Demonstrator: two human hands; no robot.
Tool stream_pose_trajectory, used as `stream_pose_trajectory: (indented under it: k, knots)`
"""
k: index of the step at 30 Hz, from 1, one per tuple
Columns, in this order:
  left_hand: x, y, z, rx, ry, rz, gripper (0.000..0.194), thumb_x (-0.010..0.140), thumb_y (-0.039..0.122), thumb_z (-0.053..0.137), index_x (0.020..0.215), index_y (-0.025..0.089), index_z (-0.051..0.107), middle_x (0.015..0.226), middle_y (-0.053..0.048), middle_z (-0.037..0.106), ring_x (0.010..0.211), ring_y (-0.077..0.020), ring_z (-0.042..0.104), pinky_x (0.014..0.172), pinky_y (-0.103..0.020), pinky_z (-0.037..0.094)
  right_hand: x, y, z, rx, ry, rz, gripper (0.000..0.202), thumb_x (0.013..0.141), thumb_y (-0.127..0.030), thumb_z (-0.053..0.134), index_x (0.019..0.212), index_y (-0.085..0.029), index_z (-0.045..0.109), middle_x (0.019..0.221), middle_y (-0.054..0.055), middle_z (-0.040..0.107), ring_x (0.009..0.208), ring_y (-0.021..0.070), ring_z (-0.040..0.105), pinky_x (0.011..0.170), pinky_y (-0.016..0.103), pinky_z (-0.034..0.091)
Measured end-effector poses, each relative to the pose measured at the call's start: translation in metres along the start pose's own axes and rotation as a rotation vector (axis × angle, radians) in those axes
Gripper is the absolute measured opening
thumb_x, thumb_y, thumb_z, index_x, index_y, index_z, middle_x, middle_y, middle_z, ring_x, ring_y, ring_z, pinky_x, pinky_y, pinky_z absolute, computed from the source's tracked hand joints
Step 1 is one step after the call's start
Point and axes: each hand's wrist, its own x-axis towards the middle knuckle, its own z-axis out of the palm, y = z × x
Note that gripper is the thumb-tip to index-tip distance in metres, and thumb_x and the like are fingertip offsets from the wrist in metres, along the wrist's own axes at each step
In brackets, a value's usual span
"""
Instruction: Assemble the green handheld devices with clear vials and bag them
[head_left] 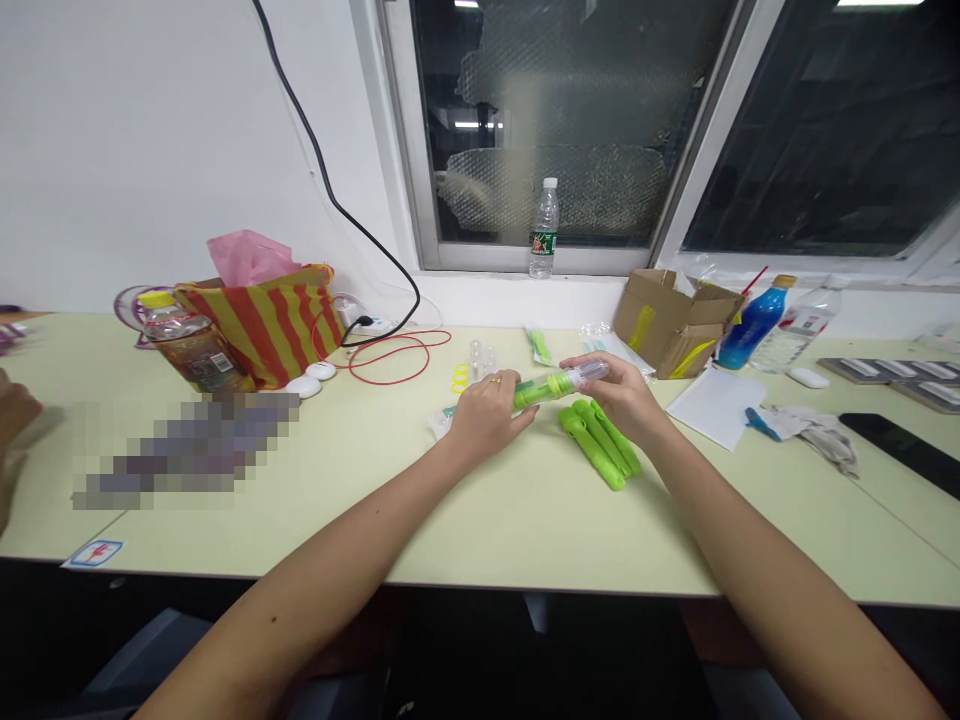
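At the far left of the pale green counter (525,520) another person's hand (15,415) shows at the frame edge, and a striped red and yellow bag (262,320) stands behind a lying bottle (191,350), with a red cord (390,355) looped just beside it. Toward the middle, the left hand (484,415) closes its fingers around the green end of a green and clear tube (555,383), held level just above the counter. The right hand (619,395) pinches the tube's clear end between thumb and fingertips, so both hands are closed on the one piece. Directly below the right hand, a small pile of green pieces (600,443) lies on the counter. The step in hand looks like joining or twisting the clear part against the green body; the next move likely calls for a steady left grip while the right turns or presses in line. Farther right sit an open cardboard box (675,320), a blue bottle (754,322) and a white sheet (716,405).
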Motion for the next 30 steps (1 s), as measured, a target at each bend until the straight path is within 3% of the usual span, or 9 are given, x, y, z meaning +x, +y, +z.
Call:
stream_pose_trajectory:
  k: [9,17,24,30]
  knots:
    - [0.001,0.002,-0.001,-0.015,0.007,-0.036,0.033,0.085,0.043,0.062,0.103,0.019,0.05,0.087,-0.006,0.066,0.087,-0.0239,0.067,0.07,-0.033,0.047,0.003,0.007,0.0,-0.084,0.072,-0.022,0.032,0.073,-0.046,0.078,0.094,-0.022,0.074,0.091,0.006,0.071,0.08,0.0205,0.062,0.074,0.035,0.05]
    - [0.0,0.004,0.0,0.008,0.015,-0.004,0.031,0.086,0.043,0.061,0.102,0.019,0.05,0.091,-0.007,0.067,0.087,-0.0237,0.066,0.071,-0.034,0.047,-0.001,0.0,0.005,-0.107,-0.022,-0.005,0.037,0.071,-0.045,0.08,0.1,-0.023,0.074,0.095,0.005,0.07,0.088,0.0222,0.062,0.075,0.034,0.049]
    - [0.0,0.007,0.002,-0.013,-0.004,-0.005,0.033,0.085,0.044,0.062,0.103,0.019,0.05,0.093,-0.007,0.067,0.088,-0.0235,0.067,0.071,-0.033,0.047,-0.002,0.001,0.012,-0.216,-0.007,-0.028,0.035,0.077,-0.053,0.073,0.09,-0.021,0.072,0.086,0.004,0.069,0.076,0.0192,0.061,0.072,0.034,0.05]
    - [0.002,0.005,-0.001,-0.013,0.013,-0.019,0.034,0.085,0.044,0.062,0.105,0.019,0.049,0.09,-0.007,0.067,0.089,-0.0241,0.067,0.071,-0.034,0.047,-0.001,0.002,0.011,-0.046,0.035,-0.07,0.037,0.085,-0.056,0.063,0.095,-0.022,0.072,0.101,0.008,0.069,0.08,0.021,0.065,0.074,0.039,0.056]
